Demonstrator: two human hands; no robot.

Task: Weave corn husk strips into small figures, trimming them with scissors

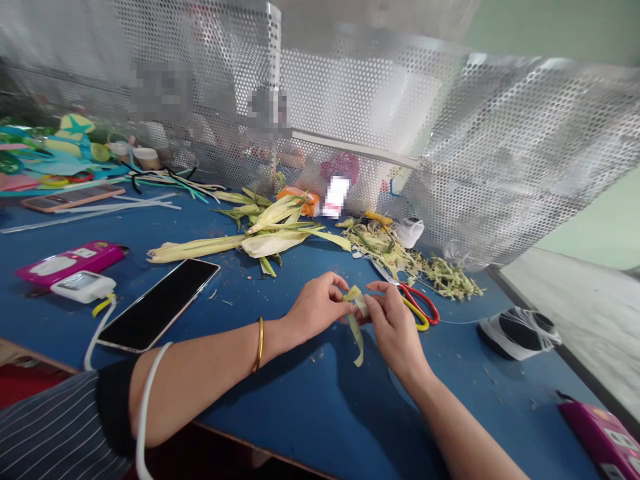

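Note:
A narrow pale-green corn husk strip (356, 337) is held between my two hands above the blue table, its loose end curling down. My left hand (316, 307), with a gold bangle at the wrist, pinches it from the left. From the right, my right hand (393, 327) grips the same strip with thumb and fingers. Scissors with red and yellow handles (423, 308) lie just beyond my right hand. Behind my hands is a pile of whole corn husks (280, 230). Husk scraps (380, 247) are heaped to the right of it.
A black-screened phone (163, 303) and a white device on a cable (84, 287) lie at the left, beside a magenta pack (73, 260). A thread spool (520, 333) sits at right. Perforated metal panels (350, 93) stand behind the table (280, 407).

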